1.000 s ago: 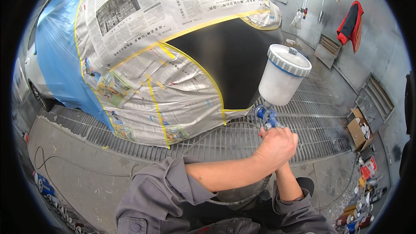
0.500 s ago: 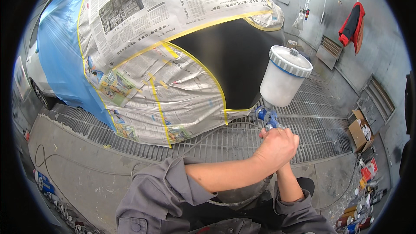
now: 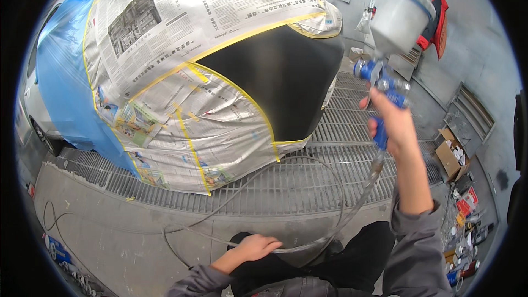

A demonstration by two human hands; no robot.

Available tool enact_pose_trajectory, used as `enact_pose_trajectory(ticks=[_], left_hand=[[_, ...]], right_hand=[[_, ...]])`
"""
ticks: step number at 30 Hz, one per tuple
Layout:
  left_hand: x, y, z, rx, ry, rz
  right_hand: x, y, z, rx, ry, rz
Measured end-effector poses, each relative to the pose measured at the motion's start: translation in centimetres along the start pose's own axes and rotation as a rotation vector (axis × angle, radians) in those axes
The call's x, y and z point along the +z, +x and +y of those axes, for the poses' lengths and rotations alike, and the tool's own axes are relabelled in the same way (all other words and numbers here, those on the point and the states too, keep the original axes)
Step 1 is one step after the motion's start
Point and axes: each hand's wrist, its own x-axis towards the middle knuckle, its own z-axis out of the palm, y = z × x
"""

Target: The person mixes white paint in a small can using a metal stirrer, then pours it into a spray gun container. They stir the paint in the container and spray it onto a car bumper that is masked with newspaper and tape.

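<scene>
My right hand [image 3: 395,118] is raised at the right, wrapped round the handle of a blue spray gun [image 3: 391,85]. A translucent white paint cup [image 3: 400,22] stands on top of the gun, tilted. From the handle's lower end a clear air hose [image 3: 360,201] hangs and curves toward my lap. My left hand [image 3: 256,246] is low, over my thigh, closed around the hose; its palm is hidden. Ahead, left of the gun, is a dark bare panel [image 3: 269,77] of a car, framed by yellow tape and newspaper [image 3: 220,132].
Blue plastic sheeting [image 3: 69,77] covers the car's far left. Hose loops lie over the floor grating [image 3: 357,126]. By the right wall are a cardboard box [image 3: 450,157], cans and bottles [image 3: 467,225]. A red and black garment [image 3: 440,28] hangs behind the cup.
My left hand has left the spray gun and dropped to the hose over my lap. My right hand has lifted the gun up and to the right. The view has shifted slightly.
</scene>
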Motion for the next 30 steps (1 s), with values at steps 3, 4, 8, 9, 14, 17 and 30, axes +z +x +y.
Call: enact_pose_trajectory(ticks=[3,4,8,9,14,17,30], left_hand=[[-1.6,-4.3,-2.6,0.042,0.12,0.239],[-2.3,-5.4,-3.2,0.048,0.163,0.273],[-3.6,-7.2,-2.9,0.081,0.241,0.371],[-3.6,-7.3,-2.3,0.092,0.234,0.385],[-2.3,-6.8,0.7,0.052,0.191,0.222],[-2.8,-6.1,1.5,0.234,0.181,0.394],[-18.7,9.0,25.7,0.586,0.893,0.85]], right_hand=[[-1.5,3.6,-3.4,-0.105,-0.237,0.106],[-1.6,4.4,-4.1,-0.122,-0.264,0.102],[-0.2,5.7,-5.9,-0.137,-0.322,0.046],[0.3,6.1,-6.2,-0.142,-0.345,0.018],[4.1,6.1,-6.8,-0.153,-0.352,-0.088],[6.0,4.5,-5.0,-0.168,-0.296,-0.151],[7.0,-7.4,13.8,-0.242,-0.065,-0.229]])
